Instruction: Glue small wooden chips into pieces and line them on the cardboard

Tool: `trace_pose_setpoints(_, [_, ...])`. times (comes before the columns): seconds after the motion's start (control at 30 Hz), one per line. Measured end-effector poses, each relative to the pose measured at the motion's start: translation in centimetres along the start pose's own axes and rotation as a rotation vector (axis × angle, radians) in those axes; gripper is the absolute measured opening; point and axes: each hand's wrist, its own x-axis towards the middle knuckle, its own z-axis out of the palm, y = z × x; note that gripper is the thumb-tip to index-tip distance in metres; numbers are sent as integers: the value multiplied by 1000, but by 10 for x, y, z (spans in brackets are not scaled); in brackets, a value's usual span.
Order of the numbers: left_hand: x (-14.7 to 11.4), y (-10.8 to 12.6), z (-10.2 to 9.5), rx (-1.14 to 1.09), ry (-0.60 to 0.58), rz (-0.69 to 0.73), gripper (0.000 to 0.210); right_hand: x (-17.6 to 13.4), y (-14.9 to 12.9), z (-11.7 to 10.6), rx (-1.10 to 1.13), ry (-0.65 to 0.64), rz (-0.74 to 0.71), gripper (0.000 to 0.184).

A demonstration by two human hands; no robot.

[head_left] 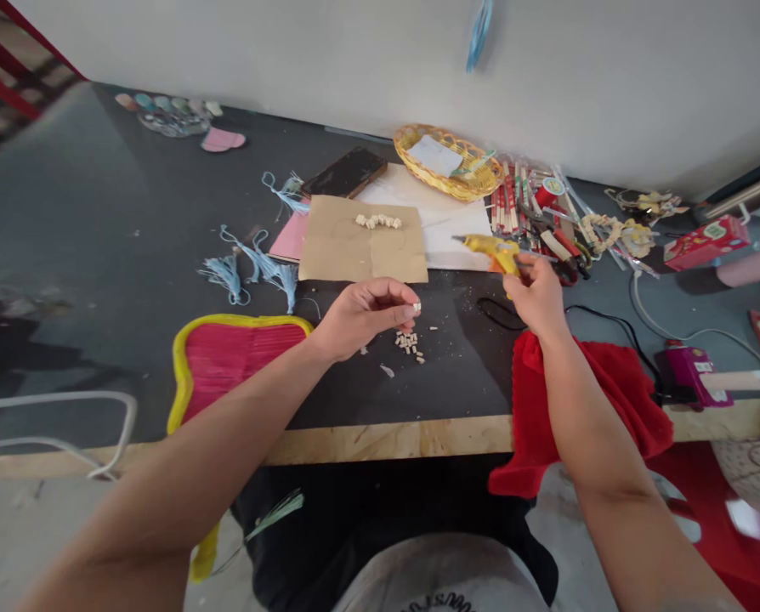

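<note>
My left hand [373, 314] is closed in a pinch on a small cream-coloured piece [416, 307], held just above the dark table. Below those fingertips lies a little pile of similar short pieces [408, 342]. My right hand [534, 293] grips a yellow glue gun [493, 247] by its handle, with the nozzle pointing left. Beyond my left hand, a brown sheet of card [335, 242] lies flat, and a curved row of joined cream pieces [378, 222] sits on it. White paper [453, 234] shows partly under the card.
Light blue tassels [262, 263] lie left of the card, near a dark phone [345, 172]. A wicker basket [411, 161] stands by the wall. Packaged sticks [513, 200] crowd the right. A red cloth [603, 391] hangs over the edge; a black cord [609, 316] runs rightward.
</note>
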Motion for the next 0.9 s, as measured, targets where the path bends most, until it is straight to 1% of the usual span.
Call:
trace_pose_setpoints(0.07, [0,-1,-1,-12,10,1,17,0,-4,-1,294,110,1,36])
trace_pose_setpoints(0.1, [1,-1,-1,-21,15,0,18,-1,-9,-3,450,128,13,33])
trace_pose_setpoints(0.13, [1,-1,-2,-33,20,-1,19,-4,-15,-5,599,96,33,30])
trace_pose_setpoints(0.17, [2,-2,-2,-47,27,-2,19,-8,-22,-8,730,8,64,28])
trace_pose_setpoints(0.23, [3,-2,-4,-79,44,-1,20,-18,-35,-11,890,-248,149,29])
trace_pose_setpoints(0.27, [4,-2,-4,-97,54,0,20,-23,-41,-12,940,-308,173,32])
trace_pose_setpoints(0.3, [4,-1,-5,-114,64,0,21,-28,-45,-12,973,-341,181,34])
trace_pose_setpoints(0.37, [4,0,-5,-146,83,-6,24,-36,-49,-10,992,-373,145,36])
trace_pose_setpoints(0.43, [4,2,-6,-173,101,-12,27,-41,-49,-8,959,-429,64,33])
trace_pose_setpoints(0.53, [4,4,-6,-189,125,-8,26,-47,-45,-6,834,-593,-73,26])
trace_pose_setpoints(0.6, [5,4,-7,-197,134,-7,25,-52,-44,-7,743,-698,-146,30])
trace_pose_setpoints(0.67, [5,3,-8,-208,137,-6,26,-55,-45,-9,663,-766,-187,36])
trace_pose_setpoints(0.77, [5,4,-8,-218,142,-5,27,-59,-47,-10,557,-798,-205,40])
trace_pose_setpoints(0.9, [5,4,-8,-226,146,-10,27,-59,-45,-9,488,-790,-245,41])
